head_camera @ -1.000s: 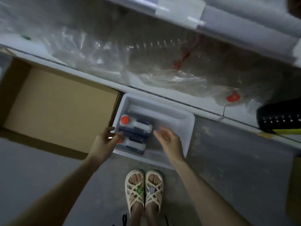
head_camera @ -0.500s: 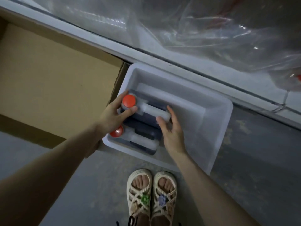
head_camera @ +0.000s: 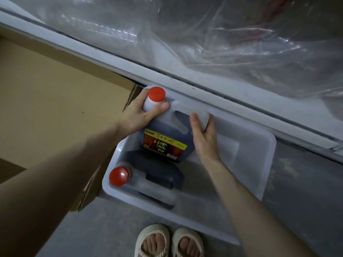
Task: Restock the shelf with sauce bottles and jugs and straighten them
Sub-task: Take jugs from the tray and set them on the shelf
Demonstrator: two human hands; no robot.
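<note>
The step in hand looks like lifting a jug [head_camera: 165,140] from the white bin [head_camera: 267,145]. Both hands hold it: left hand [head_camera: 141,115] curled round the neck, right hand [head_camera: 204,136] wrapped round the handle. It hangs over the bin's far-left corner. Next, it probably needs carrying upright to the shelf [head_camera: 185,86] beyond the bin.

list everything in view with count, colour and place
held jug: 1, dark sauce, red cap, yellow-red label, above the tub
second jug: 1, dark, red cap, in the tub's near-left corner
tub: 1, white, on the floor
cardboard box: 1, brown, left of the tub
shelf: 1, pale grey edge, beyond the tub
plastic wrap: 1 mass, clear, on the shelf
sandals: 2, cream, bottom edge
left grip: 1, bare hand round the held jug's neck
right grip: 1, bare hand round the held jug's handle end
</note>
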